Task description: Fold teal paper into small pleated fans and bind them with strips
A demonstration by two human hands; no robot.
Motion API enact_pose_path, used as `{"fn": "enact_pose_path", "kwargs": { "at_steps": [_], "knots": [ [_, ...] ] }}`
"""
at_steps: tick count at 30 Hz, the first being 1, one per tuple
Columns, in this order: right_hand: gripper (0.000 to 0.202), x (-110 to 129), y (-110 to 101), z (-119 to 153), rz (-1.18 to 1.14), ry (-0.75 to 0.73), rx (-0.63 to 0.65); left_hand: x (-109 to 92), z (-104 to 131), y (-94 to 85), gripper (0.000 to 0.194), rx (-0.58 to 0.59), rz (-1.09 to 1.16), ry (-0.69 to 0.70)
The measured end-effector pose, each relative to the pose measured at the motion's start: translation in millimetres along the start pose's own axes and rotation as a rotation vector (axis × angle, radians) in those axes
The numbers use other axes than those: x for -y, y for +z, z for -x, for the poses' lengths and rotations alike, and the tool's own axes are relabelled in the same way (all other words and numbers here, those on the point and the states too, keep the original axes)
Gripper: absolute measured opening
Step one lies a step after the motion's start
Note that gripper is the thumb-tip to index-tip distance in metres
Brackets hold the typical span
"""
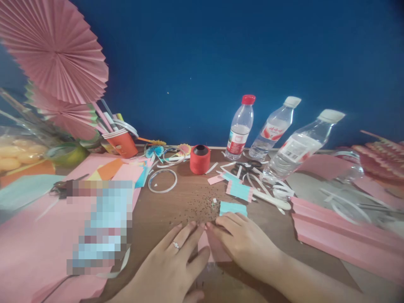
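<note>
Pink paper piece (217, 250), bottom centre of frame, on the table (158, 212) between both hands. Left hand (175, 261): fingers extended, tips near its far edge. Right hand (248, 242): fingers curved at its right side. Can't tell if either pinches it. Risk: uneven finger pressure could skew it; sliding could drag dark specks (198, 205) under it. Count: two pink fans (53, 50) upper left, one orange cup (123, 145), one red spool (200, 164) centre, three capped bottles (238, 136) upper right.
</note>
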State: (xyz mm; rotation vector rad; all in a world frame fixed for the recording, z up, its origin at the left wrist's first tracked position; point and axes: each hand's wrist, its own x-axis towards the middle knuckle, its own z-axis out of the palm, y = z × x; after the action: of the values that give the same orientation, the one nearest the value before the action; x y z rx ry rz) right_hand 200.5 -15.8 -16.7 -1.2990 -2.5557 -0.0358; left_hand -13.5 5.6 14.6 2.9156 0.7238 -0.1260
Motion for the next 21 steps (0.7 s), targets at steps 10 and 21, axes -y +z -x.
{"fn": "enact_pose_path", "kwargs": {
  "at_steps": [10,21],
  "knots": [
    [0.015,-10.4,9.5,-9.3,-0.193,0.126,-0.147,-1.3,-2.2,-7.7,0.066,0.058,0.026,-0.039],
    [0.021,-11.3,7.4,-3.0,-0.111,0.004,-0.137,2.5,-1.7,-7.4,0.066,0.099,0.082,-0.034]
  ]
}}
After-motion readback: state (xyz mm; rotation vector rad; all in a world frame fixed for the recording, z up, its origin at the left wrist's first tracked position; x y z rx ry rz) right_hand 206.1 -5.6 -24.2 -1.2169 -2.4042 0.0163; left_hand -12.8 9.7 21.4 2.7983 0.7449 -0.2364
